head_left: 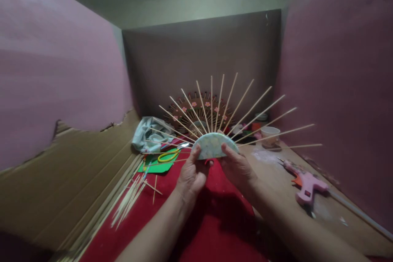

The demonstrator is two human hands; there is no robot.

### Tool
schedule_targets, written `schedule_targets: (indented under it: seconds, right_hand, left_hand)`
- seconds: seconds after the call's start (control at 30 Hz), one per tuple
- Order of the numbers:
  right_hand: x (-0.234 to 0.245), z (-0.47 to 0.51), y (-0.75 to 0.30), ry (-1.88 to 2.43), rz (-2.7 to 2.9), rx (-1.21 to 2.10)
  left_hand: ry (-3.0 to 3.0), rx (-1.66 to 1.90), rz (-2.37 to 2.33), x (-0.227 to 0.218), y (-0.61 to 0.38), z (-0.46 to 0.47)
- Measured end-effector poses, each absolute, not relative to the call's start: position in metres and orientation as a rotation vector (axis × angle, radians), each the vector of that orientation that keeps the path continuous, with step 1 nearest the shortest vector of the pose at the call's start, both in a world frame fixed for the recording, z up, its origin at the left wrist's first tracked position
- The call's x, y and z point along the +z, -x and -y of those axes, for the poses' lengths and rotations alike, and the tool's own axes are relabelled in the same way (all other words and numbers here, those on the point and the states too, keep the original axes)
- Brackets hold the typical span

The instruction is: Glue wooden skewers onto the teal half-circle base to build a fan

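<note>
Both hands hold up a half-round, pale blue-green patterned piece (211, 145) with several thin wooden sticks (223, 102) fanning out from its curved edge. My left hand (193, 172) grips its lower left end, thumb on the front face and fingers behind. At the lower right end, my right hand (238, 168) pinches it the same way, its fingers mostly hidden. Beyond it stands a brown fan-shaped decoration (193, 108) with pink flowers, partly covered by the sticks.
Loose sticks (130, 200) lie on the red cloth (215, 221) at left, near yellow-handled scissors (168, 155) on a green sheet (159, 166). A pink glue gun (308, 186) rests at right, with a white cup (270, 135) farther back. Cardboard (67, 184) lines the left wall.
</note>
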State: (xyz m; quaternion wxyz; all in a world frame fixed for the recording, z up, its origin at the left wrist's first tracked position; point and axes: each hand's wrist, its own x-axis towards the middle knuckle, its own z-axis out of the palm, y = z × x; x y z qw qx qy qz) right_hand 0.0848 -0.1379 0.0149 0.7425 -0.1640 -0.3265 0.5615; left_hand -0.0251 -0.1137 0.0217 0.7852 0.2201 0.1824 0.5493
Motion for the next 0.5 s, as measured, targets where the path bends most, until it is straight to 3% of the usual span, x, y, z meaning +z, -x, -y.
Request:
schedule_targets:
  seconds: [0.27, 0.33, 0.43, 0.5]
  right_hand:
    - [0.024, 0.131, -0.104, 0.362, 0.491, 1.125]
    - [0.022, 0.131, -0.104, 0.382, 0.490, 1.087]
    - [0.019, 0.138, -0.091, 0.372, 0.540, 1.139]
    - [0.018, 0.148, -0.080, 0.348, 0.667, 1.255]
  left_hand:
    - [-0.882, 0.722, -0.665, 0.018, 0.022, 0.141]
    - [-1.223, 0.962, -0.711, 0.022, 0.023, 0.148]
    - [-1.699, 1.618, -0.652, 0.031, 0.024, 0.147]
    - [-1.903, 1.756, -0.581, 0.037, 0.023, 0.140]
